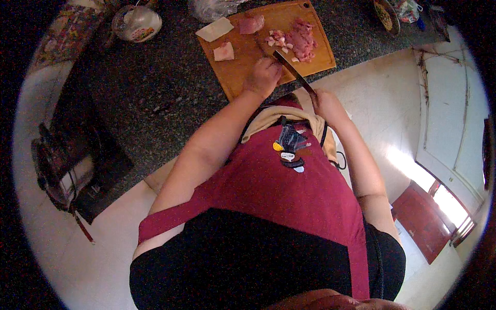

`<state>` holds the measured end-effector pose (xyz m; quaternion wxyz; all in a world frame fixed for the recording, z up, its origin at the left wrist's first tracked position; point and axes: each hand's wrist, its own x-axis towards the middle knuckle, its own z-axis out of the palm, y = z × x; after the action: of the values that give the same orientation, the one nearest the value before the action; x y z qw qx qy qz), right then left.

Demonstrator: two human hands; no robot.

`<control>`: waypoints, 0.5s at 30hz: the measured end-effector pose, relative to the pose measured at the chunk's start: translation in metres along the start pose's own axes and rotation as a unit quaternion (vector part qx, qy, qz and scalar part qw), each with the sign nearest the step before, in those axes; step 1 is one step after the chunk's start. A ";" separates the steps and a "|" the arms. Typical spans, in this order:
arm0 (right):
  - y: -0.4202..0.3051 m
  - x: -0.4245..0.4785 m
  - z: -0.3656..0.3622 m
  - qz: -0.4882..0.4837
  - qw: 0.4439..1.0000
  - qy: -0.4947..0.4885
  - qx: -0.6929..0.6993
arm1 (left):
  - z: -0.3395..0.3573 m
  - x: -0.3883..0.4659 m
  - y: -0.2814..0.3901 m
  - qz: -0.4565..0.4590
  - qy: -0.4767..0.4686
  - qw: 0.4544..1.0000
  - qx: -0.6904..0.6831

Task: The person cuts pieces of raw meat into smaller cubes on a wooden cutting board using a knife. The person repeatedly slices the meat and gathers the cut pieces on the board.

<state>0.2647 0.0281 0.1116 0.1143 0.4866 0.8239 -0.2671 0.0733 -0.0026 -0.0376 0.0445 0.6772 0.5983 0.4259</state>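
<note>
My right hand [327, 104] grips the handle of a kitchen knife [295, 73], its blade slanting over the near edge of a wooden cutting board [236, 73]. Close beside the blade tip, my left hand [265, 75] rests on the board with fingers curled; whatever is under them is hidden. Just beyond the blade lie small diced bits of pale, fatty meat [276, 38]. A heap of pink raw meat [302, 40] sits to their right. On the left half are a white slab of fat or skin [215, 29], a smaller pale piece [224, 52] and a pink chunk [251, 24].
The board lies on a dark speckled stone countertop [155, 89]. A bowl [137, 25] with some food stands at the back left, near a clear plastic bag [215, 8]. At the far right is a dish of food [384, 17]. Dark cookware [64, 170] stands at the left.
</note>
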 end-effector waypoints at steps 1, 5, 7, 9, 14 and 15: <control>0.007 -0.001 0.003 0.007 1.000 -0.011 -0.011 | 0.001 0.000 0.003 -0.007 0.000 1.000 -0.005; 0.011 -0.001 0.004 0.020 0.999 -0.021 -0.018 | 0.002 -0.001 0.007 -0.016 -0.017 1.000 0.008; 0.007 0.003 0.003 0.025 0.999 -0.028 -0.023 | 0.003 0.000 0.009 -0.046 -0.019 0.999 -0.007; 0.000 0.009 0.001 0.026 0.999 -0.020 -0.027 | 0.003 0.002 0.011 -0.047 -0.008 0.999 -0.009; -0.012 0.033 0.003 0.013 0.999 -0.015 -0.045 | -0.004 -0.001 0.018 -0.069 -0.057 0.996 -0.011; -0.011 0.040 0.005 0.012 0.999 -0.016 -0.046 | -0.002 -0.001 0.018 -0.063 -0.041 0.997 -0.018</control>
<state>0.2355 0.0505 0.0932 0.1529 0.4860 0.8277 -0.2351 0.0855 -0.0097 -0.0268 0.1085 0.6542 0.6296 0.4048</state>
